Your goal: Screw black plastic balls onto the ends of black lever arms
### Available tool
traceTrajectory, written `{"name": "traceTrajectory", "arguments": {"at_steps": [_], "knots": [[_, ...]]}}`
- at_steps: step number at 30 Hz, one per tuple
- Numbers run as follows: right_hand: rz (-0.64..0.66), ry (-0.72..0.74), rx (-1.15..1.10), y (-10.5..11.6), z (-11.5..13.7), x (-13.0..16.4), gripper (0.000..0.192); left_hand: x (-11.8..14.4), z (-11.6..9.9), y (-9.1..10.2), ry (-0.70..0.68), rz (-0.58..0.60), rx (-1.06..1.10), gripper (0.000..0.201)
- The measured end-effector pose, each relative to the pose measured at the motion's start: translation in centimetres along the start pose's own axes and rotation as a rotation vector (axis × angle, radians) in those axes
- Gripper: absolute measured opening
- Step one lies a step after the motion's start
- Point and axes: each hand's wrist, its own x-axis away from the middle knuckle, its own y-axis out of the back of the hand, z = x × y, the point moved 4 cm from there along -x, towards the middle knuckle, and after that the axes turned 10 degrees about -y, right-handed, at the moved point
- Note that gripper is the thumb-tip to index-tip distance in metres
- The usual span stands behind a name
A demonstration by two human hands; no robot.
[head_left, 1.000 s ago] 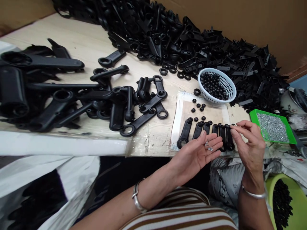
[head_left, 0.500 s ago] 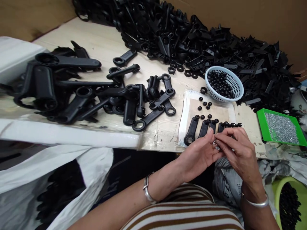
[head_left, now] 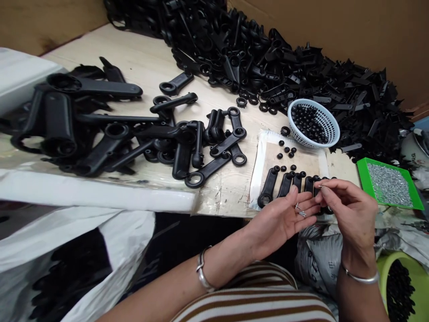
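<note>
My left hand (head_left: 278, 219) is palm up, fingers stretched out and open, with several small silver screws (head_left: 301, 213) lying loose on the fingers. Just to its right, my right hand (head_left: 351, 210) is closed in a pinch on one thin screw (head_left: 321, 186), held above the row of parts. Black plastic arms (head_left: 269, 185) lie side by side on a pale cloth-edged mat (head_left: 254, 179), with small round black knobs at their far ends. My hands partly cover the right end of this row. Several loose black knobs (head_left: 287, 150) sit behind it.
A light blue basket (head_left: 335, 129) of black knobs stands behind the mat. At right is a green tray (head_left: 365, 179) of screws. More black arms (head_left: 214, 172) lie at left; a large black heap (head_left: 234, 49) fills the back. A yellow-green tub (head_left: 417, 277) stands low right.
My right hand has moved right and slightly away from my left hand, a screw in its pinch. The left fingers have spread flatter, showing the screws on them.
</note>
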Motion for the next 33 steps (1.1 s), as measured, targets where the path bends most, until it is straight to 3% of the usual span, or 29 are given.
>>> {"name": "traceTrajectory", "arguments": {"at_steps": [5,12,18,33], "knots": [[-0.015,0.002,0.031,-0.2,0.4,-1.2,0.006,0.2,-0.1,0.2,0.007,-0.05,-0.001,0.041],[0.009,0.342,0.37,-0.5,1.0,-2.5,0.013,0.3,-0.3,0.3,0.024,-0.111,0.001,0.04],[0.028,0.523,0.661,-1.6,0.9,-2.6,0.021,0.2,-0.6,0.2,0.023,-0.112,0.011,0.043],[0.08,0.619,0.842,-2.7,1.4,-2.6,0.02,0.2,-1.0,0.2,-0.012,-0.096,0.02,0.044]]}}
